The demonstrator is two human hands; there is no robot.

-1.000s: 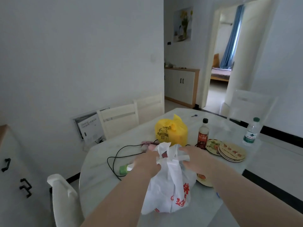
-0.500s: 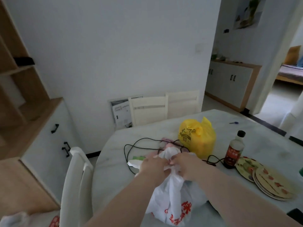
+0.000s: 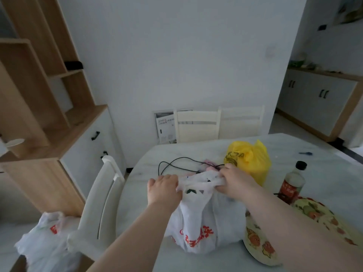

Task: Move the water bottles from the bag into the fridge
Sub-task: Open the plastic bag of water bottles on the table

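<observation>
A white plastic bag with red print stands on the pale round table in front of me. My left hand grips the bag's left handle and my right hand grips its right handle, pulling the mouth apart. A small dark gap shows at the opening; whatever is inside stays hidden. No water bottle and no fridge are in view.
Behind the bag lie a yellow plastic bag, a black cable and a dark sauce bottle. Patterned plates lie at the right. A white chair stands at the left, with another white bag on the floor beside it.
My view has swung left and down, so the shelf and floor bag now show. My hands moved apart on the handles, spreading the bag's mouth.
</observation>
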